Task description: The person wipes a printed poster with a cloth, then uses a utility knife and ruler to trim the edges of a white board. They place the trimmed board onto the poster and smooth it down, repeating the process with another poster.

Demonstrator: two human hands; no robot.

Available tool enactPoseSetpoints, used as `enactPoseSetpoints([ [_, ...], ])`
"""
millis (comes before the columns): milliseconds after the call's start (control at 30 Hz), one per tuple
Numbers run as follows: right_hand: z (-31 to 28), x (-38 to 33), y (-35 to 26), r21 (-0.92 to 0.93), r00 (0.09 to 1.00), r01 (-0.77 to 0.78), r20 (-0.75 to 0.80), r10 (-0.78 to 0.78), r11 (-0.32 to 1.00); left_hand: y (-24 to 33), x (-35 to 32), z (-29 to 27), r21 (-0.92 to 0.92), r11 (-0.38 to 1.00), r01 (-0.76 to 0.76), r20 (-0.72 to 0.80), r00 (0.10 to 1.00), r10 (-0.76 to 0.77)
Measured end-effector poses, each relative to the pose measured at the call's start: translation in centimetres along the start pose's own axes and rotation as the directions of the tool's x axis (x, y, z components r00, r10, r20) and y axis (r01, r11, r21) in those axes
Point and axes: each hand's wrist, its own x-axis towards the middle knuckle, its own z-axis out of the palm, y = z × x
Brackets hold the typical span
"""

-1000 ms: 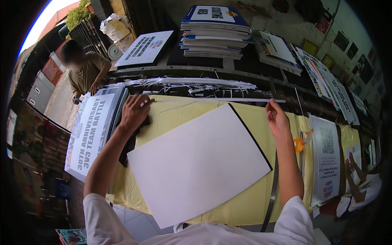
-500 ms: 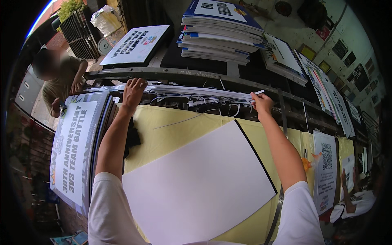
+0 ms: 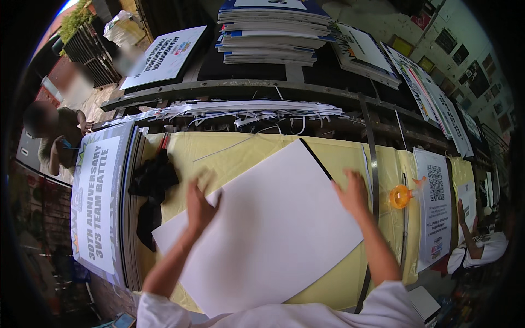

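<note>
A large blank white board (image 3: 273, 235) with a black edge lies slantwise on a yellow-covered table (image 3: 205, 148). My left hand (image 3: 201, 208) is over the board's left part, thumb and fingers apart and smeared by motion. At the board's upper right edge is my right hand (image 3: 353, 192), its fingers spread and nothing in them. Whether either hand touches the board, I cannot tell. Beyond the table, long white strips (image 3: 257, 107) lie bundled in a gap before a dark metal rail (image 3: 235, 83). A crumpled black cloth (image 3: 155, 179) rests left of the board.
Printed boards (image 3: 98, 202) are stacked at the left, and a tall stack (image 3: 268, 33) stands behind the rail. An orange-topped bottle (image 3: 401, 197) is right of my right hand, near a printed panel (image 3: 435, 210). Other people are at the far left (image 3: 52, 134) and right (image 3: 481, 246).
Both hands have left the white strips and come back toward me over the board. The strip end at my right fingers was let go. The view has shifted too.
</note>
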Motion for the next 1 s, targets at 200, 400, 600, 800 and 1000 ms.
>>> enactPoseSetpoints([
  [200, -1.9, -11.5, 1.4, -0.114, 0.982, -0.182, 0.038, 0.187, 0.977, 14.9, -16.1, -0.8, 0.193, 0.980, 0.041, 0.389, 0.914, -0.115],
  [400, -3.1, -13.2, 1.2, -0.138, 0.966, -0.238, 0.067, 0.249, 0.961, 15.6, -20.3, -2.0, 0.298, 0.953, -0.057, 0.469, 0.878, -0.094],
  [600, -5.0, -18.9, 1.6, -0.095, 0.945, -0.293, 0.120, 0.303, 0.951, 13.1, -21.9, -4.9, 0.281, 0.937, -0.205, 0.555, 0.832, 0.015],
  [800, -6.1, -28.2, 3.1, -0.059, 0.930, -0.336, 0.137, 0.341, 0.940, 11.1, -21.9, -6.7, 0.176, 0.937, -0.303, 0.610, 0.780, 0.138],
  [1000, -7.8, -35.5, 2.7, -0.103, 0.897, -0.361, 0.233, 0.375, 0.927, 9.9, -21.5, -7.3, 0.062, 0.923, -0.381, 0.627, 0.734, 0.261],
])
